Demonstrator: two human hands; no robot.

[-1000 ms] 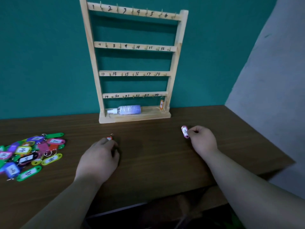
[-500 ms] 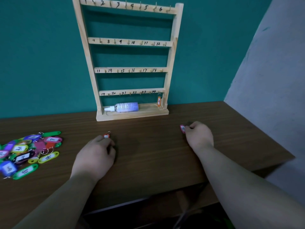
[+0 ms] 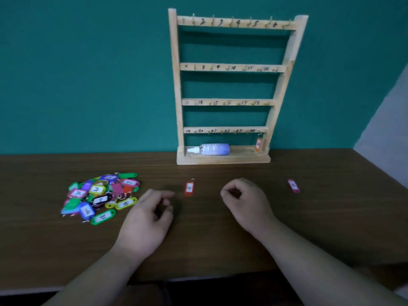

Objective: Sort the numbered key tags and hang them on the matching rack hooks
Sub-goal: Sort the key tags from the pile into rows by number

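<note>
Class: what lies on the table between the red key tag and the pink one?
In the head view, the right hand, loosely curled and empty, sits between them.

Teal wall (image 3: 88, 74) at 12 o'clock, pale grey wall (image 3: 386, 120) at 3 o'clock, dark wooden table (image 3: 220, 250) at 6 o'clock, dim light

**Views:** one, head.
**Position:** worn on the person's head, above the near edge of the table (image 3: 331, 217).
**Facing:** forward and down, square to the wall (image 3: 88, 74).
**Lens:** wide-angle.
**Near range:** both forearms enter from the bottom edge. The left hand (image 3: 145, 219) and right hand (image 3: 245, 204) sit close, lower centre.
**Mid range:** the tag pile (image 3: 99, 197), left of centre.
**Far range:** the rack (image 3: 231, 102), upper centre-right, whole in frame against the wall.
</note>
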